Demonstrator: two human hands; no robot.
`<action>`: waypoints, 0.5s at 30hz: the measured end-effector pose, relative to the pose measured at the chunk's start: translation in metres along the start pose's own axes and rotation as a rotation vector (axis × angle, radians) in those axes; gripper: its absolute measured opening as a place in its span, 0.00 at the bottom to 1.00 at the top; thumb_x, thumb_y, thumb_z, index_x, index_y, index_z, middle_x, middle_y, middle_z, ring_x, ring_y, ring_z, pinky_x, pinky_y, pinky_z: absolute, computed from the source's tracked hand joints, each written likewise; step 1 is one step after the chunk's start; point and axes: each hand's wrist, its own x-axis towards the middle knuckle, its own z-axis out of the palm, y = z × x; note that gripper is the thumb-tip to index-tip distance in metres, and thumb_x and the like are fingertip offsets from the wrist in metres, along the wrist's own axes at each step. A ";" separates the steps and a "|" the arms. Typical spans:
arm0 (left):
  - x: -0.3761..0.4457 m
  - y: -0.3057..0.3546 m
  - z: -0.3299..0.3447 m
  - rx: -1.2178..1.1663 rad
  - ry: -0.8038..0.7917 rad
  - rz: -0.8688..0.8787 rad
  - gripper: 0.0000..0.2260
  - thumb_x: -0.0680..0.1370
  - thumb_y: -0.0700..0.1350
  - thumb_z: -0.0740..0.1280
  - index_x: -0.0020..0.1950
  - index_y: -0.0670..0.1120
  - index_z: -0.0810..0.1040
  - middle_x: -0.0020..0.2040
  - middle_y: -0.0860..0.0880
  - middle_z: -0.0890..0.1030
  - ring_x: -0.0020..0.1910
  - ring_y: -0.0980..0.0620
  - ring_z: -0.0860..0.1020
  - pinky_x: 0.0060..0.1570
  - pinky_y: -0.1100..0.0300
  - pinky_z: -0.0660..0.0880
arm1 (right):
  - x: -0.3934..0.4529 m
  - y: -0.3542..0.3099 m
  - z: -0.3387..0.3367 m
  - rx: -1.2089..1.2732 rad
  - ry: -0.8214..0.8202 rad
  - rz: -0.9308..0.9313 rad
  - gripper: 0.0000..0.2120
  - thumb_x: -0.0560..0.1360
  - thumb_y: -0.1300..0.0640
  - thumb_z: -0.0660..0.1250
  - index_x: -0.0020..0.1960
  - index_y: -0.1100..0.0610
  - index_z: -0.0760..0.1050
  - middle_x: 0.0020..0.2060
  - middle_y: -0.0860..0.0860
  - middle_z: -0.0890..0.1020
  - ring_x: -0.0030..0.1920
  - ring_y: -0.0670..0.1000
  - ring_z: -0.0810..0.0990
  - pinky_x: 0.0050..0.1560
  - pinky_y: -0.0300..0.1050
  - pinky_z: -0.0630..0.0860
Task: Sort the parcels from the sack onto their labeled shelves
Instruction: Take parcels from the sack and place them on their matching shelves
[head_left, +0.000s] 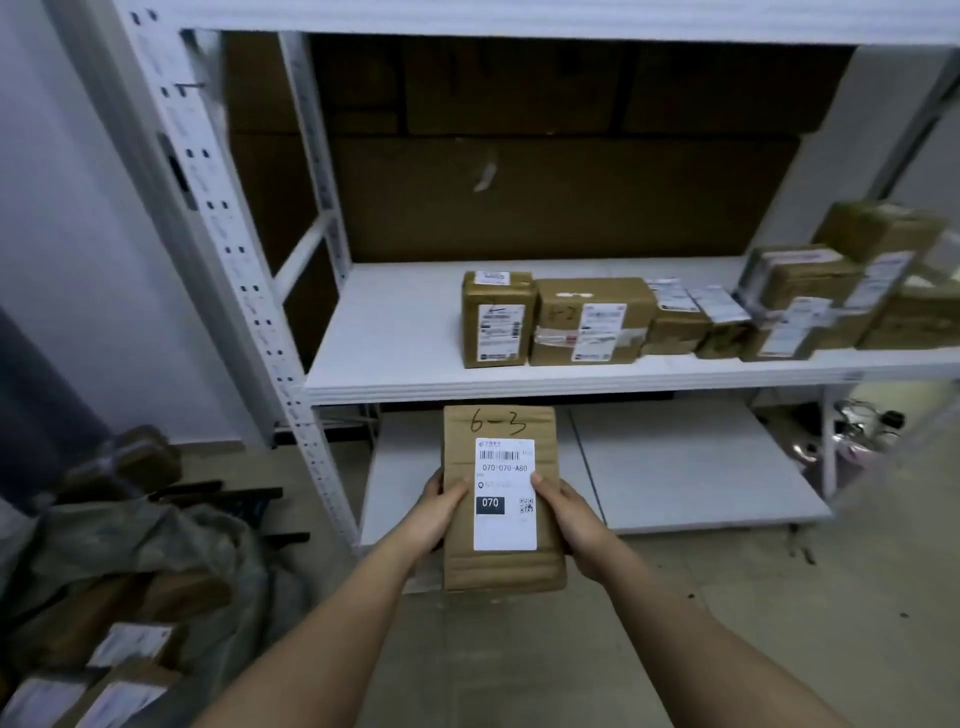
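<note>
A flat brown cardboard parcel (501, 569) marked "6-3" by hand, with a white shipping label, is held up in front of the white shelf unit. My left hand (435, 512) grips its left edge and my right hand (570, 519) grips its right edge, thumbs on top. The grey-green sack (156, 540) lies open on the floor at the lower left with several labelled parcels (124, 644) in and around it. The middle shelf (405, 322) carries a row of brown parcels (587, 322), one marked "6-2".
The lowest shelf board (685, 467) sits just above the floor behind the held parcel. Big cardboard sheets (545, 197) back the middle shelf. A white perforated upright (244, 270) stands at the left. Dark objects (862, 426) lie on the floor at the right.
</note>
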 end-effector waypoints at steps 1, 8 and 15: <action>0.004 0.004 0.022 0.024 -0.042 -0.001 0.16 0.80 0.52 0.61 0.67 0.56 0.66 0.49 0.60 0.79 0.37 0.67 0.80 0.28 0.71 0.74 | -0.006 0.002 -0.023 0.003 0.032 0.003 0.19 0.80 0.45 0.60 0.66 0.54 0.72 0.57 0.51 0.83 0.56 0.52 0.82 0.59 0.51 0.77; 0.028 0.020 0.181 0.137 -0.235 -0.020 0.17 0.79 0.51 0.64 0.66 0.55 0.65 0.50 0.57 0.79 0.39 0.64 0.81 0.28 0.71 0.74 | -0.040 0.011 -0.182 0.026 0.206 0.031 0.13 0.80 0.45 0.61 0.60 0.50 0.75 0.50 0.43 0.84 0.47 0.42 0.83 0.39 0.37 0.76; 0.062 0.024 0.337 0.201 -0.320 -0.063 0.24 0.77 0.53 0.67 0.71 0.53 0.63 0.51 0.59 0.78 0.47 0.60 0.78 0.36 0.64 0.74 | -0.054 0.011 -0.341 0.012 0.307 0.093 0.11 0.79 0.47 0.63 0.59 0.49 0.71 0.50 0.45 0.82 0.45 0.43 0.80 0.37 0.39 0.74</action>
